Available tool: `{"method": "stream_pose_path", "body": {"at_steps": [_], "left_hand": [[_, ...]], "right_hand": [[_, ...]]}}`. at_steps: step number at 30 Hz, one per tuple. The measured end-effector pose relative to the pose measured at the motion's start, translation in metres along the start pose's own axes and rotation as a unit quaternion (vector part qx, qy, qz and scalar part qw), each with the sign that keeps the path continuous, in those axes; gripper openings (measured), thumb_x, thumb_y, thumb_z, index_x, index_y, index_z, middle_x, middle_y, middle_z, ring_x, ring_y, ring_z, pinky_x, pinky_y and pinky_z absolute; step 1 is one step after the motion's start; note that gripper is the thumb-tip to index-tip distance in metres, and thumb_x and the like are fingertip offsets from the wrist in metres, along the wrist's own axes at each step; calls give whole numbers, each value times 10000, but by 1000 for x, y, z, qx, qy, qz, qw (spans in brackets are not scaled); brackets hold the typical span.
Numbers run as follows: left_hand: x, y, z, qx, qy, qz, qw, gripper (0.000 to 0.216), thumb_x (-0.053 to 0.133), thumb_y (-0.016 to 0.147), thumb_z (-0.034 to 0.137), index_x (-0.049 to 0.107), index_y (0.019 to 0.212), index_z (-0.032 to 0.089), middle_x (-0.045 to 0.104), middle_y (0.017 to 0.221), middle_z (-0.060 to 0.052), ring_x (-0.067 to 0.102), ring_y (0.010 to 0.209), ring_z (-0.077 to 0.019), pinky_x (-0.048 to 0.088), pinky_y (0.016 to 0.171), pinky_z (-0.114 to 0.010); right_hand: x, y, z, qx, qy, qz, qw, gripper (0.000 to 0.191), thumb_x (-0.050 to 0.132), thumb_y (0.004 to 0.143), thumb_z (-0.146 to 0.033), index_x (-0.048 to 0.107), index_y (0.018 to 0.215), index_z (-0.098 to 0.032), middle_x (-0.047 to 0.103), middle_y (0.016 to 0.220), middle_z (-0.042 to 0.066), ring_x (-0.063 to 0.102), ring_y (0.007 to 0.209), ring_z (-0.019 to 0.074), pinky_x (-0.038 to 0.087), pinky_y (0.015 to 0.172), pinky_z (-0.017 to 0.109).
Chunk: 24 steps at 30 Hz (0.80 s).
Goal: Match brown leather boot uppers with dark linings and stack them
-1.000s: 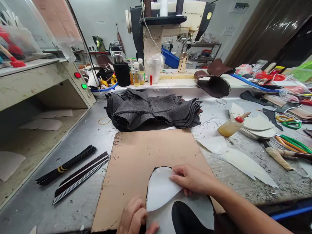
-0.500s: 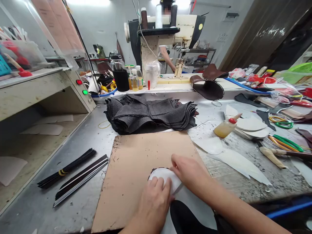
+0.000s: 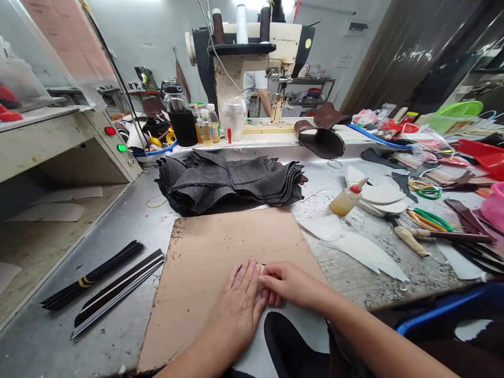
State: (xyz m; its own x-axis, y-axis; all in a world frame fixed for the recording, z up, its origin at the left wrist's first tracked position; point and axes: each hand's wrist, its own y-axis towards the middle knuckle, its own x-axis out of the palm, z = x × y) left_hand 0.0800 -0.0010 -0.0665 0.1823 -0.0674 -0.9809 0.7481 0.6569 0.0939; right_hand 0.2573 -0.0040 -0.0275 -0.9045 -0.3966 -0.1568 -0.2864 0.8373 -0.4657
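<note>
A whitish, flexible sheet piece (image 3: 311,331) with a black section (image 3: 283,341) lies at the near edge of a tan board (image 3: 189,294). My left hand (image 3: 238,302) rests flat over its far end, fingers stretched out and covering most of that tip. Right beside it, my right hand (image 3: 285,283) has its fingers curled together in a pinch at the edge of the piece. What lies between those fingertips is hidden. A bit of dark edge shows just beyond the left fingers.
Grey fabric pieces (image 3: 232,181) are stacked behind the board. Black strips (image 3: 92,275) lie left; a glue bottle (image 3: 346,199), white cutouts (image 3: 362,252) and a hammer (image 3: 409,239) lie right. A sewing machine (image 3: 232,79) stands behind, with a person beyond it.
My left hand has slid forward and flattened over the tip of the piece. My right hand has come down beside it, fingers curled. The view has turned slightly right.
</note>
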Motion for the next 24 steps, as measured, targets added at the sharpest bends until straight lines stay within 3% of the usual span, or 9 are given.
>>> {"method": "stream_pose_path", "body": {"at_steps": [3,6,8,11,14,17,19,21,24], "left_hand": [[-11,3,0,-40,-22,-63,997,544,411,922,275,304,1429,109,257,1504,-132,245,1390,-263,299,1115,-508],[-22,13,-3,-55,-75,-105,990,540,398,905,212,302,1428,117,233,1510,-120,195,1403,-254,203,1138,-538],[-30,23,-10,-42,-119,-110,986,532,448,885,233,367,1403,142,289,1496,-109,224,1398,-245,193,1143,-518],[-56,35,-28,-48,-142,-82,985,475,468,889,286,460,1350,169,364,1473,-112,323,1366,-226,296,1116,-444],[-101,27,-43,-124,-136,91,979,461,323,950,351,460,1336,140,331,1502,-142,329,1371,-220,314,1105,-438],[-133,1,-37,-186,-120,347,911,424,396,913,460,583,1177,187,535,1343,-113,479,1257,-247,391,1052,-450],[-127,-15,-23,-209,-141,360,898,396,464,879,478,598,1139,212,654,1124,-85,643,978,-226,543,850,-389],[-101,-24,-9,-213,-216,264,916,490,524,856,447,489,1284,210,674,1104,-87,682,734,-182,584,628,-310],[-51,-20,-5,-209,-264,183,924,655,541,855,359,278,1432,193,666,1177,-115,708,783,-205,592,673,-324]], "right_hand": [[-6,-21,-6,32,-20,-2,999,244,485,876,-322,509,681,-178,605,580,-12,544,476,100,426,485,202],[-7,-61,-23,-9,-152,-93,984,143,653,767,-334,660,743,-193,663,643,-3,571,545,126,369,489,202],[-4,-87,-36,-64,-285,-129,948,50,718,693,-240,718,744,-239,654,625,-24,539,538,123,298,459,210],[-10,-115,-54,-111,-362,-92,921,107,706,698,-177,708,621,-252,549,488,-46,404,435,105,219,415,240],[-25,-123,-64,-159,-290,45,943,153,680,766,-328,699,631,-259,590,535,-27,474,490,129,337,480,231],[-25,-104,-61,-207,-207,248,924,242,589,818,-438,703,718,-250,669,668,22,586,631,196,443,616,273],[-6,-73,-51,-221,-164,305,912,261,528,847,-414,715,859,-231,710,819,62,629,776,248,475,733,323],[21,-39,-38,-215,-119,284,927,276,490,858,-333,704,979,-210,713,982,93,631,925,282,466,854,373],[52,-8,-25,-206,-94,193,955,360,465,829,-189,654,1134,-220,667,1149,92,594,1075,282,433,951,393]]}}
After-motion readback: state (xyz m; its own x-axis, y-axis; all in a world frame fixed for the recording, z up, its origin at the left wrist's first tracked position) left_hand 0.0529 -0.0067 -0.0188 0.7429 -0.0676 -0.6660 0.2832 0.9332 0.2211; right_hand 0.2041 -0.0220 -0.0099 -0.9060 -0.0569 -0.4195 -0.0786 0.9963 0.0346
